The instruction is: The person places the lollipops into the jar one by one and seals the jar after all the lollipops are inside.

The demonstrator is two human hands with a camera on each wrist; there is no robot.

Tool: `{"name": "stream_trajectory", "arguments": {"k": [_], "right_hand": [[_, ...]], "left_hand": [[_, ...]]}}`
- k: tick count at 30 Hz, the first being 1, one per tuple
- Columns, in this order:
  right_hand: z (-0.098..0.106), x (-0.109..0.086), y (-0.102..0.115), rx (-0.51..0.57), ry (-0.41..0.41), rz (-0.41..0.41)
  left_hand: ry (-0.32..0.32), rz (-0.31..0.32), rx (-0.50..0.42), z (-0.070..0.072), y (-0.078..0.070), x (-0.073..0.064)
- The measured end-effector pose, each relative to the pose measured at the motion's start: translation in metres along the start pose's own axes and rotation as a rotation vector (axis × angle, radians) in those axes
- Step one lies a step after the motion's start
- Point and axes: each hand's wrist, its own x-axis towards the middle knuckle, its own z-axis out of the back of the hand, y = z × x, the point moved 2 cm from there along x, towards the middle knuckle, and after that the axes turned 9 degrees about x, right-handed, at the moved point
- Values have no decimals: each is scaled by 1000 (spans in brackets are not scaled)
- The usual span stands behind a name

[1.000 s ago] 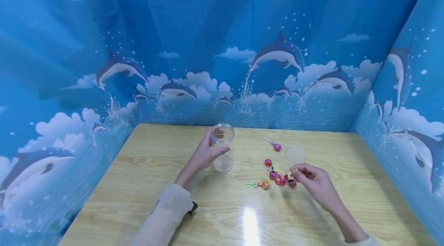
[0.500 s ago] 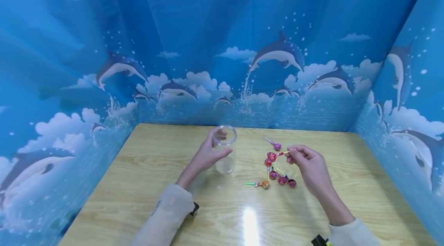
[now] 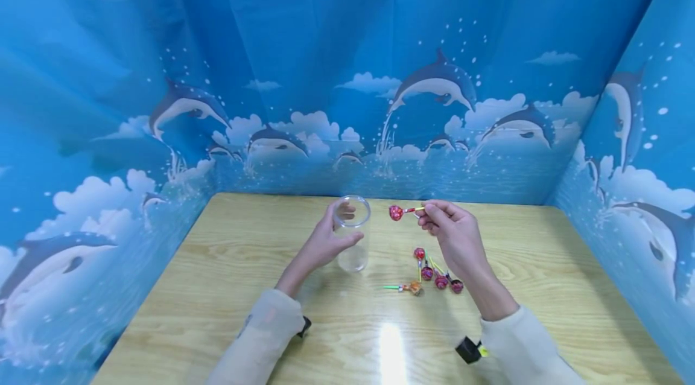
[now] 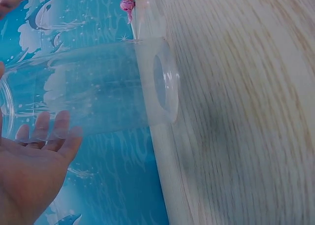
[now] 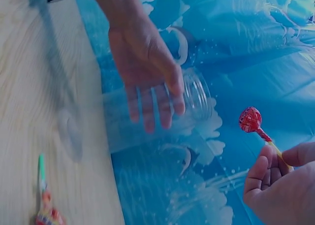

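Right hand (image 3: 458, 237) here — grip pinched on the yellow stick (image 3: 417, 209) of a round, red-wrapped lollipop (image 3: 396, 213); left hand (image 3: 324, 242) — grip curved round a clear, cylindrical jar (image 3: 354, 257).

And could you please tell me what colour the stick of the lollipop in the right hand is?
The stick is yellow, clearest in the right wrist view.

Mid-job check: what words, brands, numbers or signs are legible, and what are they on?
No readable text.
Red lollipop in the right hand: wrapper print too small and blurred.
Lollipops on the table: wrapper marks too small.
Clear jar: no lettering visible.
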Motion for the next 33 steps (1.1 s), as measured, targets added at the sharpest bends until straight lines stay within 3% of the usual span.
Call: {"name": "stream_trajectory", "arguments": {"k": [11, 16, 22, 28, 33], "right_hand": [[-33, 15, -11, 27, 22, -54], [-46, 27, -18, -16, 41, -60], [-59, 40, -27, -244, 93, -18], [-71, 43, -29, -458, 180, 86], [-80, 44, -30, -608, 246, 202]], "left_hand": [[-5, 4, 7, -1, 0, 0], [0, -8, -5, -1, 0, 1], [8, 13, -19, -1, 1, 1], [9, 75, 0, -1, 2, 0], [20, 76, 0, 1, 1, 0]]}}
